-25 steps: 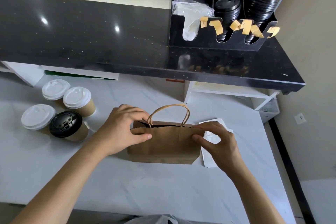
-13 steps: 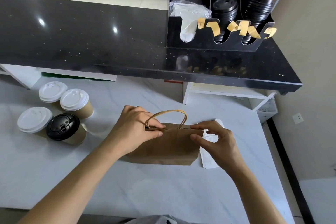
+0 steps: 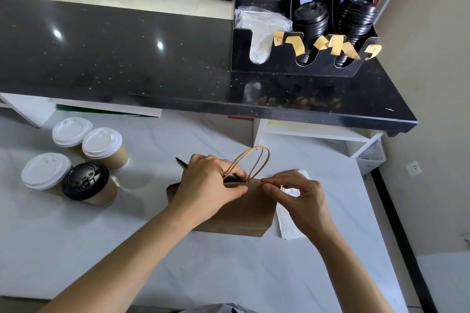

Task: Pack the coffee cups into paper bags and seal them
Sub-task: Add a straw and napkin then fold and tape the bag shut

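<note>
A brown paper bag point(image 3: 236, 208) stood upright on the white marble counter point(image 3: 178, 262), near the middle of the view, with its twin paper handles point(image 3: 254, 160) rising in loops above the top edge. The left hand point(image 3: 208, 188) gripped the bag's top edge on its left side, fingers curled over the rim by the handles and thumb pressed against the near face. The right hand point(image 3: 302, 198) pinched the top edge just right of the handles between thumb and forefinger, the other fingers loosely curled. What was inside the bag could not be seen.

Four lidded coffee cups stood together at the far left of the counter, well apart from the bag: three with white lids point(image 3: 101, 141) and one with a black lid point(image 3: 85, 180) nearest the bag. A white paper sheet point(image 3: 290, 226) lay flat just right of the bag, partly hidden by the right hand.

Beyond the counter ran a raised black speckled ledge point(image 3: 127, 58). On its right end sat a black organiser point(image 3: 292, 66) holding stacks of black lids point(image 3: 310, 20) and a clear plastic packet point(image 3: 259, 25), with tan tape strips point(image 3: 335, 46) stuck along its front edge.
</note>
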Demonstrator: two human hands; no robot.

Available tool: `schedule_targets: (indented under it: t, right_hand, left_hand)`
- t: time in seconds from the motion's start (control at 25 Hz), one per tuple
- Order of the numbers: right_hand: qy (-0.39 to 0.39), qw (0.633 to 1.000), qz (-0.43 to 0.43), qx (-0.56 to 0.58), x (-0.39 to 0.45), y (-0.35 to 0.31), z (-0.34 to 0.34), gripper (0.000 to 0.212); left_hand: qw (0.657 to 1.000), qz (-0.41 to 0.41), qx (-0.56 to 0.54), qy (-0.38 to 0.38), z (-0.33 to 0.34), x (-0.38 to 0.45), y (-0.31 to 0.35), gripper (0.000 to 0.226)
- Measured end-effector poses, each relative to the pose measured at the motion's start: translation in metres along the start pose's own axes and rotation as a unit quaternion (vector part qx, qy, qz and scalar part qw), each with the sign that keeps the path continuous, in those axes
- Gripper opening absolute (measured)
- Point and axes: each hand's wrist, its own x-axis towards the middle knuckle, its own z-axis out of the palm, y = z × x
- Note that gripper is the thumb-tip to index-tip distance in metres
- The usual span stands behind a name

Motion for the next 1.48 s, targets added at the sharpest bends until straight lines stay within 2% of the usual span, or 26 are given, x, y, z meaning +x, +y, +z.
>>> schedule_targets:
  t: [0.08,0.24,0.48,0.72,1.0,1.28,1.4,1.48]
  right_hand:
    - [0.0,1.0,-0.003,0.004,0.001,0.0,0.0,0.012]
    - [0.0,1.0,0.001,0.011,0.004,-0.001,0.0,0.013]
    - [-0.042,0.998,-0.001,-0.037,0.014,0.0,0.0,0.014]
    - [-0.013,1.0,0.003,-0.024,0.033,0.001,0.013,0.012]
    - [-0.004,0.999,0.002,-0.04,0.066,-0.001,0.014,0.014]
    - [-0.027,0.994,0.012,-0.108,0.088,-0.007,0.012,0.008]
    - [0.035,0.996,-0.001,-0.081,0.113,-0.031,0.007,0.01]
    - [0.094,0.995,0.011,-0.018,0.139,-0.054,0.004,0.012]
  left_hand:
    - [1.0,0.004,-0.012,0.01,0.003,0.001,0.004,0.027]
    - [0.999,0.018,-0.046,0.019,0.004,0.006,0.011,0.014]
    - [0.999,0.005,-0.029,0.031,-0.007,0.009,-0.002,0.01]
    - [0.999,-0.006,-0.038,0.028,-0.012,0.025,-0.01,0.006]
    - [0.996,-0.063,-0.055,0.007,-0.02,0.058,-0.013,0.01]
    - [0.998,-0.029,-0.055,0.008,-0.027,0.076,-0.009,0.008]
    - [0.998,-0.028,-0.059,-0.002,-0.03,0.078,-0.003,0.008]
    - [0.997,-0.038,-0.059,-0.015,-0.032,0.079,0.001,0.017]
